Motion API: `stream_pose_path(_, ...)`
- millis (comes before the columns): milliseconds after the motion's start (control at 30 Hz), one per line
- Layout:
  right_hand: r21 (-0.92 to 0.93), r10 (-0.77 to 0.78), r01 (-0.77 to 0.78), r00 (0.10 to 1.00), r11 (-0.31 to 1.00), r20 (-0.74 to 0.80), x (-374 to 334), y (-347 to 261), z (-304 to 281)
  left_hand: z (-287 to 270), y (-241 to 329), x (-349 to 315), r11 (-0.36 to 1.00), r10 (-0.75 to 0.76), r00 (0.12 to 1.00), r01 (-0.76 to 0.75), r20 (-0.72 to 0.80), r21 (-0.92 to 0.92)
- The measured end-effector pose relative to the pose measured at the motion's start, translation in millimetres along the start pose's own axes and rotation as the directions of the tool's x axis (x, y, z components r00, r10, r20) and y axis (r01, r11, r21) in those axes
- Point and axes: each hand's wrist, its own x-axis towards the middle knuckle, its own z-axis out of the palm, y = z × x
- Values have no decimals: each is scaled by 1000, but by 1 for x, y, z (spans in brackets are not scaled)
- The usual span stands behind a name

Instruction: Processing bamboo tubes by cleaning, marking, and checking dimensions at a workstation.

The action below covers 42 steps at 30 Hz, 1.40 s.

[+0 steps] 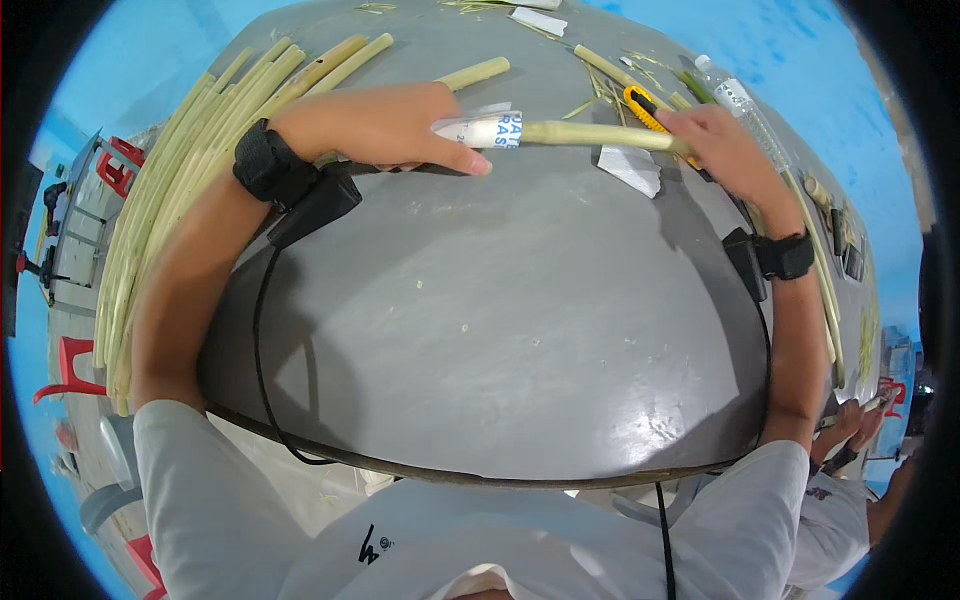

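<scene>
My left hand (pixel 400 125) is closed around the left part of a pale green stalk (pixel 590 134), which lies crosswise over the far part of the table. A white paper wrap (pixel 495 130) with blue print circles the stalk beside my left thumb. My right hand (pixel 725 145) is closed at the stalk's right end. A yellow and black utility knife (pixel 640 105) runs past the stalk right at these fingers; whether they also grip it, I cannot tell. A torn piece of white paper (pixel 632 170) lies below the stalk.
Many long pale stalks (pixel 150 240) lie bundled along the left edge of the grey table (pixel 480 320). A clear plastic bottle (pixel 745 105), loose stalks and green shavings are at the far right. Cables hang from both wrist straps. Another person's hands (pixel 850 420) work at the right.
</scene>
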Motion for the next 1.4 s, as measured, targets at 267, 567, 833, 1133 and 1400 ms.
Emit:
stream_pose_path(267,-44,-11,5,993,999,-122,-27,-47,-24,2,15,-20,953,109,863,51,-494,298)
stream_pose_path(567,-127,-164,132,942,983,-292,-18,-37,-30,0,5,-25,924,351,663,-129,-661,361)
stream_pose_path(833,-127,-243,218,941,968,-236,-49,-87,-17,12,34,-41,903,222,755,80,-617,423)
stream_pose_path(1133,-82,-78,53,938,995,-337,-8,-7,-47,-43,62,-59,914,-52,776,291,-629,284)
stream_pose_path(1400,-15,-333,337,921,941,-204,-47,-88,-8,-27,62,-61,954,-42,904,163,-424,253)
